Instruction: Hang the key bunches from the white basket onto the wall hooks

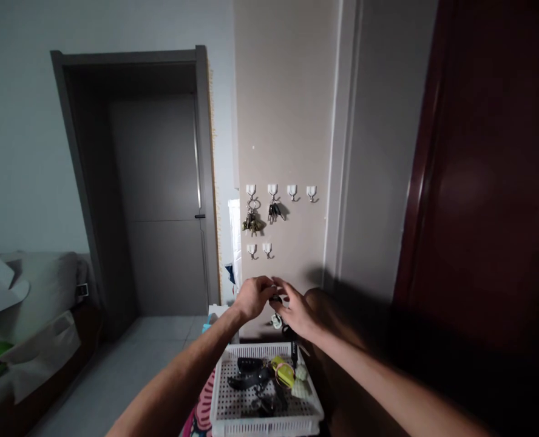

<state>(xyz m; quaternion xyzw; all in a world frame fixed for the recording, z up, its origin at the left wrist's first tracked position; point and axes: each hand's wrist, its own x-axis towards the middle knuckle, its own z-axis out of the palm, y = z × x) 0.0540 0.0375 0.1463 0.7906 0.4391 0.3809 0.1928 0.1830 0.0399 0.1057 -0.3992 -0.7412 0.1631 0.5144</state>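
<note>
My left hand is closed, its fingertips meeting those of my right hand above the basket. Between them they pinch a keychain; a pale charm and dark parts dangle below, while its top is hidden by my fingers. Below stands a white perforated basket with black straps or cases, dark keys, a yellow tag and a pale shell-like charm. On the wall ahead, one key bunch hangs from the top left hook, and another bunch from the hook beside it.
Two upper hooks on the right and two lower hooks carry nothing. A grey door is at left, near a sofa. A dark red door stands at right. Patterned pink cloth lies beneath the basket.
</note>
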